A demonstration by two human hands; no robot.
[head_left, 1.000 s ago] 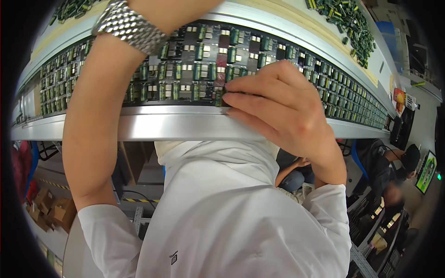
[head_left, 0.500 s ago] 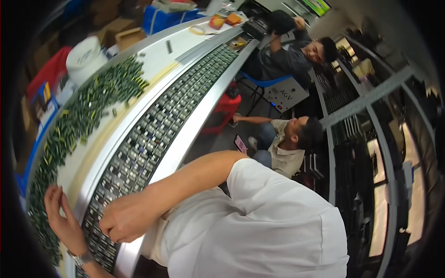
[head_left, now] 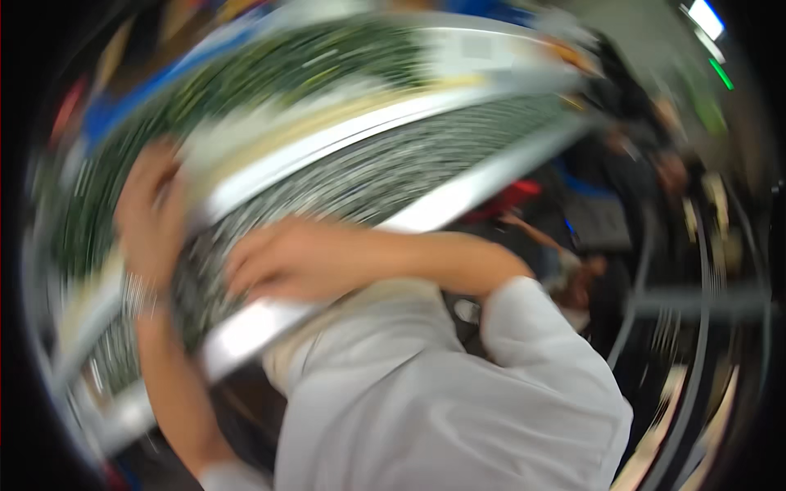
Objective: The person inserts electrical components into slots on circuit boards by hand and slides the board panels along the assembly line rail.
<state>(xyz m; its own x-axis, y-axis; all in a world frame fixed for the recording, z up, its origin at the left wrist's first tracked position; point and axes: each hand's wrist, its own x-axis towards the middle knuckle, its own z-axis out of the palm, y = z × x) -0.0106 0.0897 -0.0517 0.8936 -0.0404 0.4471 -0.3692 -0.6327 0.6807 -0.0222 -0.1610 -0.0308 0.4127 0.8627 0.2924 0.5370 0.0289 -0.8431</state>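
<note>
Right hand: fingers bent down over the board; motion blur, can't tell if they're gripping. Left hand: fingers half curled by the green pile, grip unclear too. Board's long axis runs lower left to upper right, inside metal frame. Pile's on white bench.

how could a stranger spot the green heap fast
A workbench slants from lower left to upper right. On its far side, beyond the yellowish strip, the green heap spreads down past the left hand. Its dark, ragged-edged mass differs from the greyer, even-edged band on the near side.
</note>
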